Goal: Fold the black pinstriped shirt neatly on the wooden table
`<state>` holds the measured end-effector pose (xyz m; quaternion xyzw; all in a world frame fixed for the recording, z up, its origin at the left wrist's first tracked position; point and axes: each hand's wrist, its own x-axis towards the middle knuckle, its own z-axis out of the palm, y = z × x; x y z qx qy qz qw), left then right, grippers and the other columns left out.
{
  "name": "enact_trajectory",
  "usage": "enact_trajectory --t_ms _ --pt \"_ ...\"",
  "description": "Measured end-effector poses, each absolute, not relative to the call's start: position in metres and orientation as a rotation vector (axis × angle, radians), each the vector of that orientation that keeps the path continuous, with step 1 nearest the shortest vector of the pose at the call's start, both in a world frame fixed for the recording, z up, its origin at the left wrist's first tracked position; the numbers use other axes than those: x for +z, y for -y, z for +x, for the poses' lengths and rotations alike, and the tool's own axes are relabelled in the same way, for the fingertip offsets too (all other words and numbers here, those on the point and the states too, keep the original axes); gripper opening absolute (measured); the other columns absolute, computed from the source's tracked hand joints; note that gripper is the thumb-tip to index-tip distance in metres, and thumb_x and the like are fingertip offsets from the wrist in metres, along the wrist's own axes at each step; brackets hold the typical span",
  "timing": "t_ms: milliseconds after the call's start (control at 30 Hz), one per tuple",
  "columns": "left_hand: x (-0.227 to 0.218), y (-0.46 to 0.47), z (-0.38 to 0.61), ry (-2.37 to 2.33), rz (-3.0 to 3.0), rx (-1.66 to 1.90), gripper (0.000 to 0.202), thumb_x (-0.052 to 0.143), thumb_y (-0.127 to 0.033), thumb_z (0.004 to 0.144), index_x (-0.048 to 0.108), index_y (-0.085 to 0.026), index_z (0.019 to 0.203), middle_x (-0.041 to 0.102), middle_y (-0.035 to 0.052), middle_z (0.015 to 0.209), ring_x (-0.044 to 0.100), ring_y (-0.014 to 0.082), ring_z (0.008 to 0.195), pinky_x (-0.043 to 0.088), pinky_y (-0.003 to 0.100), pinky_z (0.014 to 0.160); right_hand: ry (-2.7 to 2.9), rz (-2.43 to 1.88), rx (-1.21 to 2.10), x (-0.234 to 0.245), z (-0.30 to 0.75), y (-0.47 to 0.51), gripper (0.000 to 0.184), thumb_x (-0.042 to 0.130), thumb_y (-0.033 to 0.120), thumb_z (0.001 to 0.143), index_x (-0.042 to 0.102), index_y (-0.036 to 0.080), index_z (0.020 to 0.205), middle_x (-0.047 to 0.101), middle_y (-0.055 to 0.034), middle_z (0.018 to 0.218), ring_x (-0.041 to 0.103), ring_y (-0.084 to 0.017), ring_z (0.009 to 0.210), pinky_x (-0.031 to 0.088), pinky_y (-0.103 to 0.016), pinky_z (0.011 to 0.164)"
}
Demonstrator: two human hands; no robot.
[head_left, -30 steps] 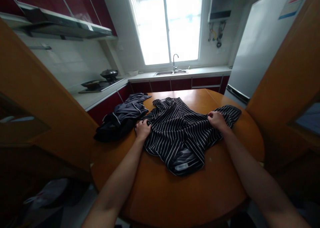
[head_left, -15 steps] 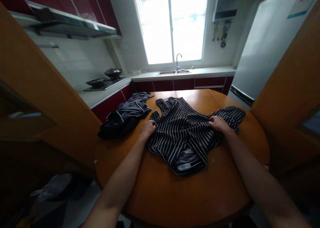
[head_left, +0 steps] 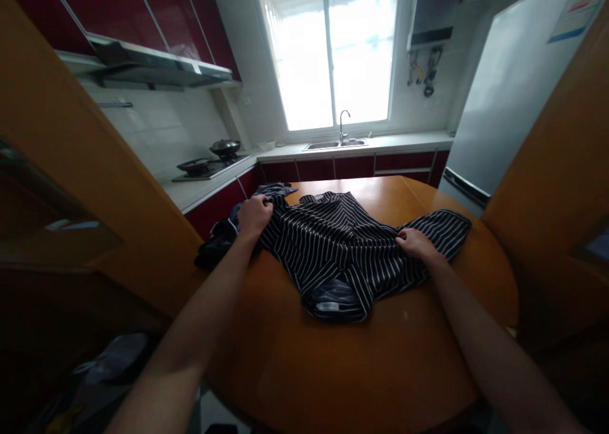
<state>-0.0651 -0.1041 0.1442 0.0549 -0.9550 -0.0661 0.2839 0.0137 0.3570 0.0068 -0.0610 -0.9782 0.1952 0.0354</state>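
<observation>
A black-and-white striped shirt (head_left: 328, 237) lies spread on the round wooden table (head_left: 333, 370), its collar and pale label toward me. My left hand (head_left: 255, 216) is closed on the shirt's left side and holds that part raised off the table. On the other side, my right hand (head_left: 417, 243) pinches the shirt near the base of a sleeve, which stretches out to the right. Behind my left hand sits a heap of dark clothes (head_left: 216, 247), partly covered by the hand and the lifted cloth.
Beyond the table run a white counter with a sink (head_left: 333, 145) and a stove with a covered pan (head_left: 224, 147). A tall fridge (head_left: 504, 98) stands at the right. Wooden panels (head_left: 552, 142) flank both sides. A plastic bag (head_left: 117, 358) lies low on the left.
My left hand has moved left and up, pulling the shirt's side outward and lifting it. The collar has shifted slightly left. My right hand keeps its pinch in nearly the same place.
</observation>
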Motion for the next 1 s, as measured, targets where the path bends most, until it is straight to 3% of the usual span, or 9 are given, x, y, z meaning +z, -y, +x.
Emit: enact_trajectory --t_ms 133,267,433,567,767,900,1000 --pt "0.141 0.131 -0.051 2.674 0.208 -0.058 0.04 0.051 -0.034 0.093 0.066 -0.02 0.127 0.071 0.0161 0.112 0.067 0.0331 0.102 0.052 0.043 0.089 3.009 -0.135 0.58 0.006 0.014 -0.348 0.029 0.056 0.031 0.093 0.074 0.014 0.107 0.073 -0.0142 0.113 0.067 -0.024 0.106 0.047 -0.029 0.089" --pt "0.106 0.139 -0.014 2.705 -0.082 -0.063 0.054 0.052 -0.023 0.089 0.053 -0.013 0.142 0.061 0.0195 0.13 0.06 0.0342 0.117 0.048 0.046 0.101 2.941 -0.075 0.605 0.01 0.017 -0.337 0.029 0.056 0.03 0.093 0.073 0.013 0.11 0.073 -0.0154 0.113 0.066 -0.024 0.108 0.046 -0.029 0.092" --pt "0.073 0.126 0.062 2.743 -0.965 -0.678 0.043 0.055 -0.03 0.094 0.058 -0.022 0.135 0.058 0.009 0.134 0.054 0.0248 0.126 0.041 0.04 0.112 2.781 0.05 0.698 0.027 0.028 -0.319 0.022 0.056 0.023 0.091 0.075 0.016 0.097 0.075 -0.0112 0.099 0.067 -0.021 0.095 0.046 -0.026 0.086" --pt "0.053 0.12 0.109 2.915 -1.35 -0.774 0.063 0.073 -0.03 0.085 0.052 -0.032 0.144 0.051 0.0067 0.143 0.051 0.0245 0.129 0.042 0.039 0.111 2.827 0.391 0.818 0.035 0.04 -0.301 0.019 0.057 0.023 0.089 0.075 0.018 0.09 0.074 -0.0066 0.09 0.066 -0.018 0.083 0.047 -0.025 0.077" --pt "0.035 0.096 0.126 2.857 -1.264 -0.575 0.024 0.054 -0.015 0.095 0.07 -0.021 0.111 0.066 0.0082 0.109 0.061 0.0213 0.103 0.048 0.034 0.095 3.099 0.628 0.476 0.031 0.051 -0.289 0.025 0.066 0.014 0.075 0.075 0.018 0.098 0.068 -0.0094 0.108 0.063 -0.021 0.099 0.046 -0.026 0.087" --pt "0.05 0.079 0.147 2.991 -1.344 -0.547 0.015 0.059 -0.023 0.094 0.072 -0.019 0.101 0.072 0.0061 0.096 0.067 0.0199 0.09 0.049 0.029 0.084 3.231 0.628 0.332 0.043 0.072 -0.282 0.026 0.065 0.011 0.07 0.075 0.019 0.093 0.069 -0.0088 0.108 0.064 -0.022 0.096 0.047 -0.025 0.08" --pt "0.067 0.078 0.168 3.184 -1.474 -0.617 0.015 0.068 -0.029 0.089 0.075 -0.021 0.1 0.075 0.0042 0.09 0.069 0.0184 0.08 0.049 0.024 0.071 3.312 0.65 0.257 0.055 0.098 -0.274 0.019 0.065 0.013 0.069 0.075 0.019 0.084 0.072 -0.0076 0.093 0.066 -0.022 0.085 0.045 -0.026 0.07"
